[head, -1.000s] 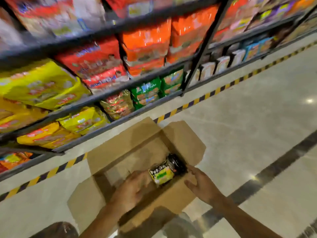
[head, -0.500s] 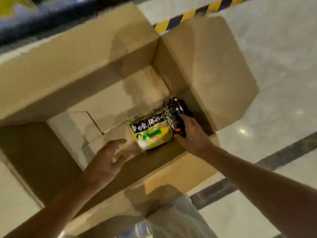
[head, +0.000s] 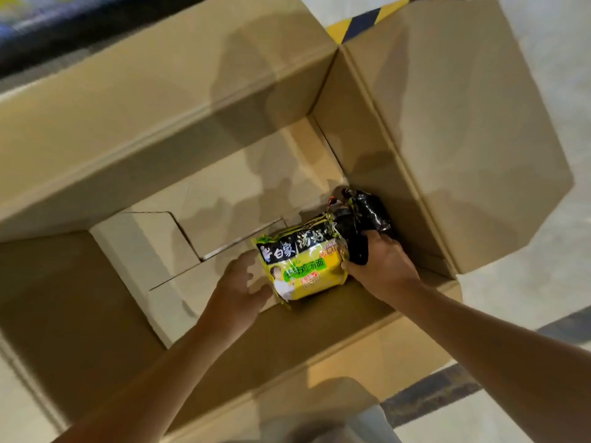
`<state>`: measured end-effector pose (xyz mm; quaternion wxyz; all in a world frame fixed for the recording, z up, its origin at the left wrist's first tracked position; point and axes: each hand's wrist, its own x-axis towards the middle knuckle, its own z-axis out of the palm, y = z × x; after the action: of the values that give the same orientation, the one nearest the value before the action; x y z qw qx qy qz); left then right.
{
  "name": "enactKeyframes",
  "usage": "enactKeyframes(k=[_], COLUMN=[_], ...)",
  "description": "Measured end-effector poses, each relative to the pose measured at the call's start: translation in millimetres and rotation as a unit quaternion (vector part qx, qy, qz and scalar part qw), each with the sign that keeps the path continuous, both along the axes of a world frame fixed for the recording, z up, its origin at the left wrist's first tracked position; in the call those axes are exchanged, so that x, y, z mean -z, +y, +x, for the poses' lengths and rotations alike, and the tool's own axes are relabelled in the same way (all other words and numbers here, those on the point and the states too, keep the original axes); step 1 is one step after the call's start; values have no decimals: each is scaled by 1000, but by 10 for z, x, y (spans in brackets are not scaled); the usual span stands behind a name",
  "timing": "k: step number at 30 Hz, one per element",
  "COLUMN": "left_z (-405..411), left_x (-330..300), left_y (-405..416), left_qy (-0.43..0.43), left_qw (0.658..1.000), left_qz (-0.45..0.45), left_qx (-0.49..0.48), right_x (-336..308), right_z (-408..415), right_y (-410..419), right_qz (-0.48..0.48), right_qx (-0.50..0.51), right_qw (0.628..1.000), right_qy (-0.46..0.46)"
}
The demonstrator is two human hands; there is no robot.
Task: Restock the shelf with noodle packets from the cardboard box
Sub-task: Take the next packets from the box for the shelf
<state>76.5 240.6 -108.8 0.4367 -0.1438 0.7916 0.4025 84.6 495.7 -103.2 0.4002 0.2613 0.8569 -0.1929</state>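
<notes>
The box (head: 224,129) looks nearly spent, so the restock seems close to its end: apart from the last packets, only bare cardboard floor shows inside, and what is left is to lift these out and set them on the shelf, which barely shows here, only as a dark blur along the top edge. All four flaps stand open.

The right hand (head: 382,266) is closed on the dark packet (head: 367,215), fingers wrapped over its near end; that packet lies in the box corner just beyond the knuckles, against the right wall. The yellow packet (head: 303,270) sits just left of that grip, touching the dark one and partly overlapping it, tilted up off the floor. Whether the right thumb also pinches the yellow one I cannot tell.

The left hand (head: 240,282) is spread apart, fingers splayed, at the yellow packet's left edge; it touches or nearly touches the wrapper but has not closed on it.

Beyond both grips the box holds nothing else that I can see, though the near wall hides a strip of floor under the wrists
</notes>
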Motion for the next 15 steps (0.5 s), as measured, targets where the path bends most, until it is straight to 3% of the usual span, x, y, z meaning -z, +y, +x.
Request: enactKeyframes(k=[7, 11, 15], left_z=[-12, 111, 209], left_x=[434, 461, 358], left_y=[397, 604, 683], left_qy=[-158, -109, -55], left_qw=[974, 971, 979], left_qz=[-17, -54, -22], left_qx=[-162, -206, -195], right_x=[182, 207, 54], right_z=[49, 39, 52], right_y=[13, -26, -25], right_qz=[-95, -48, -16], right_qx=[60, 44, 48], right_qw=[991, 997, 999], right_qy=[-74, -47, -10])
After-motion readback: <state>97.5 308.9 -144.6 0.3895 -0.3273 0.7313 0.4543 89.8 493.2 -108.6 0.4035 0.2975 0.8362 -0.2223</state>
